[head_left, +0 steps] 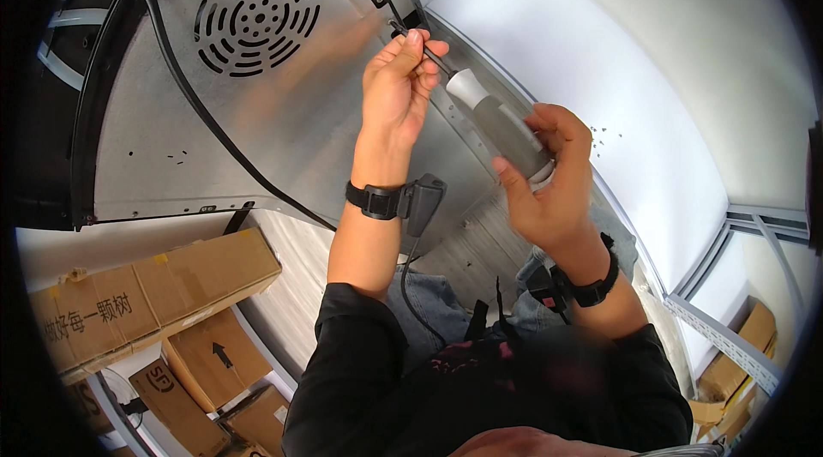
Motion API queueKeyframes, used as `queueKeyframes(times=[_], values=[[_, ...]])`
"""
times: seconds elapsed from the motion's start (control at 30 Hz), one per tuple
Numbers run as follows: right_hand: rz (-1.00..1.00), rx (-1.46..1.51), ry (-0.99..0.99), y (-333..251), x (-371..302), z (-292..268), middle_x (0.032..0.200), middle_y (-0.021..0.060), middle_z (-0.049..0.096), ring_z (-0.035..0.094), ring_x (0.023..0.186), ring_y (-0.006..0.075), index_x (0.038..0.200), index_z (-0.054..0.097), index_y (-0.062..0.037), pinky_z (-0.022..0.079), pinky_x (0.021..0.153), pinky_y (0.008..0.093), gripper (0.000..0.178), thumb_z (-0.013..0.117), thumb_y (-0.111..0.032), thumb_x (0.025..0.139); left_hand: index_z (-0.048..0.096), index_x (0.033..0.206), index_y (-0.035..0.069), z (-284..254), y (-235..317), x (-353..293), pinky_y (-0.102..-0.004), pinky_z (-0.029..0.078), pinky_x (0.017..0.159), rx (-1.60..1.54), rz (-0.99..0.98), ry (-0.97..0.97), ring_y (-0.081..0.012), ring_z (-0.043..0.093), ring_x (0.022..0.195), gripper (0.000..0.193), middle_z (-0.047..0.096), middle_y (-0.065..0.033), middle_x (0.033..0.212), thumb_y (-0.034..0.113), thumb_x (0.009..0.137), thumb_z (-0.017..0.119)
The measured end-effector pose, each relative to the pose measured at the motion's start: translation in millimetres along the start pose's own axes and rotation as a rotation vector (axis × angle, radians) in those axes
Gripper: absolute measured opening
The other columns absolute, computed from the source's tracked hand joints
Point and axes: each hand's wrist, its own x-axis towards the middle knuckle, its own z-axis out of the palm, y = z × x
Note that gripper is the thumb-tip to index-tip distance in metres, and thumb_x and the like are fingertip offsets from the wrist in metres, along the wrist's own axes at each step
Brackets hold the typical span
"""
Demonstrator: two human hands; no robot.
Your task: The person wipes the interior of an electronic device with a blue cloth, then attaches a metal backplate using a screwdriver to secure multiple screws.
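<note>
The left forearm is rising almost straight up from a rolled black sleeve [356,328], with a black strap [373,200] circling the wrist and a small dark device [423,204] sitting on its right side. At its end the left grip [396,84] is turning its palm side into view and pinching nearly closed, thumb and fingertips meeting around the thin dark shaft of a screwdriver [506,131] close to its tip. The right forearm is slanting up and leftward from the lower right, a second black strap [596,288] showing at that wrist. The right grip [553,187] is curling loosely round the rear of the thick grey handle, the thumb lying along the left side, the fingers bending over the right side, and a gap showing between palm and tool. The screwdriver is lying diagonally between both grips, its pale collar facing up and left and its tip pointing toward the upper right edge of a large metal panel [171,174]; whether the tip is touching anything there is impossible to tell. A round slotted vent [261,17] is showing farther left on the panel, and a long cardboard box [163,294] is resting below it.
</note>
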Motion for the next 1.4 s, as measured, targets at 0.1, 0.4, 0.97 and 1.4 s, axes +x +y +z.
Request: queueKeyframes(times=[0.1, 0.4, 0.97, 1.4], values=[[0.409, 0.146, -0.108, -13, 5, -10, 0.088, 0.0160, 0.060, 0.060, 0.073, 0.0232, 0.119, 0.044, -0.0009, 0.046, 0.064, 0.0319, 0.050, 0.070, -0.023, 0.083, 0.058, 0.097, 0.000, 7, -1, -2, -0.0205, 0.051, 0.059, -0.012, 0.012, 0.047, -0.0107, 0.058, 0.061, 0.014, 0.065, -0.0117, 0.084, 0.012, 0.096, 0.051], [0.030, 0.088, -0.048, 6, 1, 1, 0.069, 0.0105, 0.057, 0.057, 0.060, 0.0185, 0.121, 0.040, -0.0014, 0.045, 0.058, 0.0291, 0.046, 0.066, -0.018, 0.087, 0.057, 0.098, -0.002, -1, 2, 0, -0.0207, 0.051, 0.059, -0.009, 0.022, -0.017, -0.0102, 0.057, 0.062, 0.014, 0.065, -0.0120, 0.084, 0.011, 0.096, 0.050], [0.435, 0.304, -0.232, -10, 1, -1, 0.068, 0.0054, 0.059, 0.054, 0.057, 0.0096, 0.115, 0.045, -0.0033, 0.040, 0.053, 0.0233, 0.038, 0.062, -0.025, 0.089, 0.057, 0.101, -0.001, 6, 1, -7, -0.0192, 0.050, 0.054, 0.033, 0.006, 0.033, -0.0081, 0.057, 0.058, 0.015, 0.066, -0.0119, 0.087, 0.012, 0.095, 0.053], [0.907, 0.458, -0.356, -9, 13, -20, 0.054, 0.0027, 0.054, 0.047, 0.044, 0.0068, 0.080, 0.063, -0.0026, 0.035, 0.041, 0.0206, 0.045, 0.051, -0.043, 0.094, 0.059, 0.085, 0.008, 6, -5, -4, -0.0168, 0.049, 0.052, -0.021, 0.004, 0.100, -0.0067, 0.055, 0.057, 0.014, 0.065, -0.0076, 0.080, 0.020, 0.092, 0.060]])
